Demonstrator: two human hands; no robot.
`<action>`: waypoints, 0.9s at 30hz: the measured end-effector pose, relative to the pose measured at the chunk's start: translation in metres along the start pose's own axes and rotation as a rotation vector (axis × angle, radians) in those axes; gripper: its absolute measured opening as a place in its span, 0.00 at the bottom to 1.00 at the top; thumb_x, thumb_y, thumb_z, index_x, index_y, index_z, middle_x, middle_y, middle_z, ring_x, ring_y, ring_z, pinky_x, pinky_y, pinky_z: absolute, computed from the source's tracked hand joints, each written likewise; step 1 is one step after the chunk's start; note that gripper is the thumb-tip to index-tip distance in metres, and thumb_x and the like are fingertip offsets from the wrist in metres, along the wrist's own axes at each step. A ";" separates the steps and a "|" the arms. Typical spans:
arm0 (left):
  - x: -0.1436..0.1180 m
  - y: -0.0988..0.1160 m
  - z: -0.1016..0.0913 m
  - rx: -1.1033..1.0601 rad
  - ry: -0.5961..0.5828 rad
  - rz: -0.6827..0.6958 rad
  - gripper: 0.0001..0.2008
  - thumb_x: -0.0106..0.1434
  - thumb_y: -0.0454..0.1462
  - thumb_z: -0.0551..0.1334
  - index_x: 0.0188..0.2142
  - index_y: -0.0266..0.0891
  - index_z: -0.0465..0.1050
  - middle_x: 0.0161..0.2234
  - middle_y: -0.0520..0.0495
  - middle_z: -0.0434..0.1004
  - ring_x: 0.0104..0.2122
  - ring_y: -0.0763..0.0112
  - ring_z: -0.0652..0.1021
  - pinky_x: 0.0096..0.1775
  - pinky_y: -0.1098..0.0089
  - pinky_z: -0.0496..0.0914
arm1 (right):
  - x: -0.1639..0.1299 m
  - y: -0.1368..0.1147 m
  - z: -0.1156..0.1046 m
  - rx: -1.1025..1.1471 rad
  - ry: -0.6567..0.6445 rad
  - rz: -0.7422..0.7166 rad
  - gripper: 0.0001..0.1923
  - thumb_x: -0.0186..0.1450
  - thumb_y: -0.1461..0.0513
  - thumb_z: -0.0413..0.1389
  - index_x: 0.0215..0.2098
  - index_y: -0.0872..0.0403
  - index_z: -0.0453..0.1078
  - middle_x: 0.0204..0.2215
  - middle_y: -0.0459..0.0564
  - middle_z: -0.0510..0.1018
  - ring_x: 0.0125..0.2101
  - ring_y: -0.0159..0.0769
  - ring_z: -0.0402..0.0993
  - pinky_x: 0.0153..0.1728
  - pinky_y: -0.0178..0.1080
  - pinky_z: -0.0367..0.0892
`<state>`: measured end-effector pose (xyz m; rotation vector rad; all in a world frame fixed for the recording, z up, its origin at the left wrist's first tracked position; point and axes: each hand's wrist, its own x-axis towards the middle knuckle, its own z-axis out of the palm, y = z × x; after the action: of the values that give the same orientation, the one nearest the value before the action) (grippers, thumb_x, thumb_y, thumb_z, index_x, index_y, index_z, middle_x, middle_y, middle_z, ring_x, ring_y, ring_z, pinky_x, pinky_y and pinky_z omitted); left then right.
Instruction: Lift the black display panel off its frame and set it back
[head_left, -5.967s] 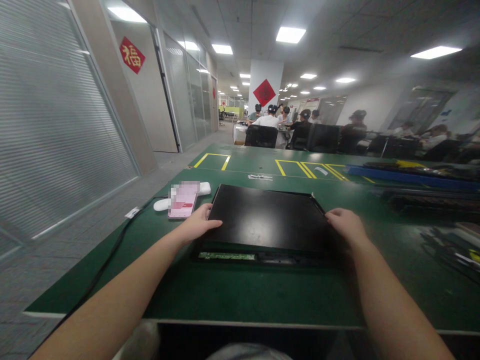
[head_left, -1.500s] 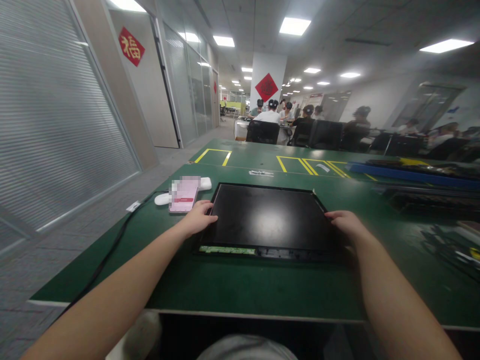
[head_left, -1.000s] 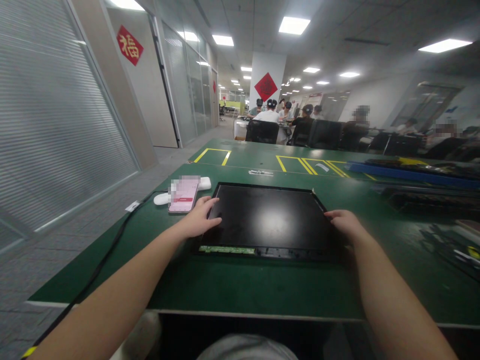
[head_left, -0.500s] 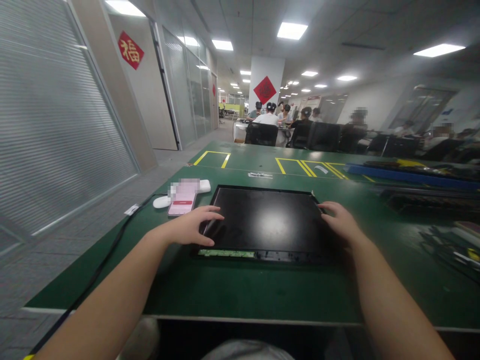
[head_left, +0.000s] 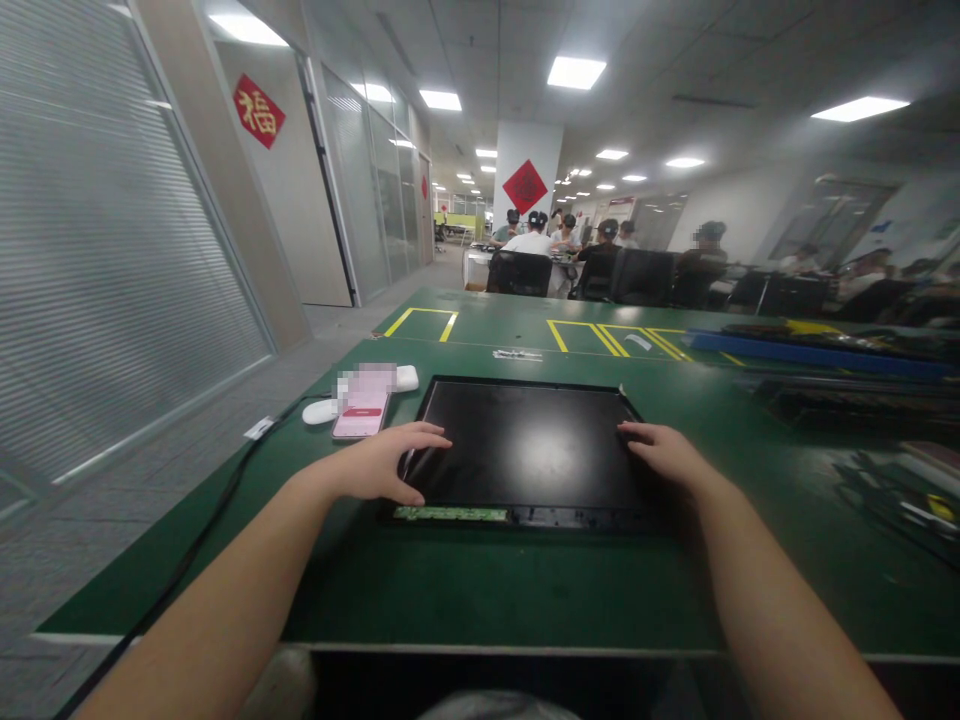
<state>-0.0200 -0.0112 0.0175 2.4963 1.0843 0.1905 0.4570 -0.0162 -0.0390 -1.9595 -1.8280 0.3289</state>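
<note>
A black flat display panel (head_left: pixel 525 440) lies face up on the green table (head_left: pixel 487 590), with a green circuit strip (head_left: pixel 450 513) along its near edge. My left hand (head_left: pixel 382 462) rests flat on the panel's near left corner, fingers spread. My right hand (head_left: pixel 664 455) lies palm down on the panel's right side. Neither hand grips anything.
A pink phone (head_left: pixel 360 405) and a white device (head_left: pixel 319 410) with a black cable (head_left: pixel 210 520) lie left of the panel. Dark parts and a blue strip (head_left: pixel 810 352) fill the table's right side. Seated people (head_left: pixel 540 250) work at a far table. Yellow tape marks (head_left: pixel 600 335) cross the far tabletop.
The panel was lifted at its near edge six seconds ago and now lies flat. Both hands have shifted from the panel's side edges onto its top surface.
</note>
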 end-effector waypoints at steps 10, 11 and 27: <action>0.003 -0.005 0.006 -0.069 0.040 0.145 0.36 0.51 0.36 0.70 0.60 0.51 0.66 0.64 0.47 0.62 0.61 0.55 0.67 0.60 0.58 0.60 | -0.003 -0.007 -0.005 0.003 -0.036 0.020 0.20 0.60 0.62 0.53 0.48 0.55 0.77 0.54 0.52 0.74 0.55 0.44 0.71 0.59 0.42 0.60; 0.003 -0.004 0.006 -0.075 0.038 0.154 0.36 0.51 0.35 0.70 0.59 0.51 0.66 0.64 0.47 0.63 0.61 0.56 0.67 0.60 0.59 0.60 | -0.003 -0.006 -0.005 0.007 -0.035 0.018 0.19 0.60 0.62 0.53 0.48 0.55 0.77 0.54 0.52 0.75 0.55 0.43 0.71 0.59 0.42 0.60; 0.003 -0.003 0.005 -0.088 0.021 0.154 0.29 0.53 0.35 0.67 0.56 0.49 0.70 0.62 0.47 0.66 0.60 0.57 0.68 0.59 0.60 0.61 | -0.002 -0.002 -0.002 0.060 0.041 0.041 0.14 0.59 0.62 0.55 0.40 0.50 0.81 0.48 0.48 0.79 0.52 0.43 0.73 0.57 0.42 0.63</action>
<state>-0.0186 -0.0094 0.0113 2.5037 0.8721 0.3025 0.4562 -0.0184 -0.0362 -1.9509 -1.7346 0.3502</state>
